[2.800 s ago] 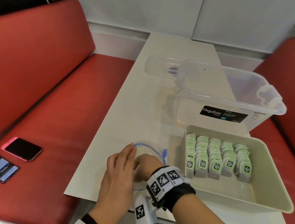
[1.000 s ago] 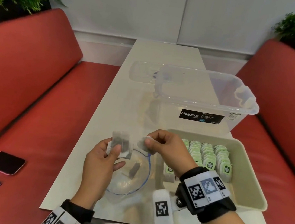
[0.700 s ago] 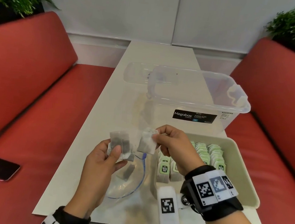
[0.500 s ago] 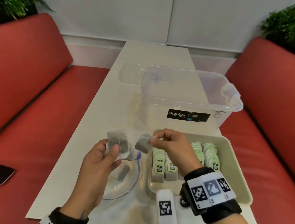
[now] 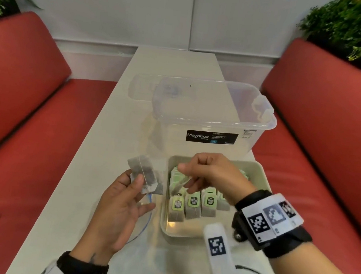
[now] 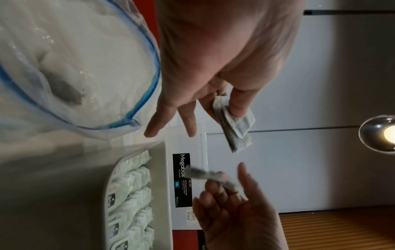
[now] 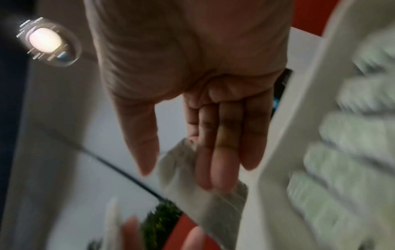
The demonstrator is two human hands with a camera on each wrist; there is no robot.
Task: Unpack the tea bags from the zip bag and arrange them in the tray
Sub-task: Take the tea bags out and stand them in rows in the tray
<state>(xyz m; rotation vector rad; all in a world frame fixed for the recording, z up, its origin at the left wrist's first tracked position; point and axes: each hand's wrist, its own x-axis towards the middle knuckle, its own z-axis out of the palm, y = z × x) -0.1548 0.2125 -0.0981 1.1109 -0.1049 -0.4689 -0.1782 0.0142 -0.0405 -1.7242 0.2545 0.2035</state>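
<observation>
right hand (image 5: 211,176) pinches one tea bag (image 5: 179,186) above the tray (image 5: 259,168), left hand (image 5: 119,208) grips spare tea bags (image 5: 143,174) over the zip bag (image 6: 70,71); seat it upright against the front row.

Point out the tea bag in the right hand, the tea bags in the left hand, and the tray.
Right-hand tea bag (image 5: 180,185), head view: its middle.
Left-hand tea bags (image 5: 145,174), head view: front face.
Tray (image 5: 261,172), head view: far right rim.
</observation>
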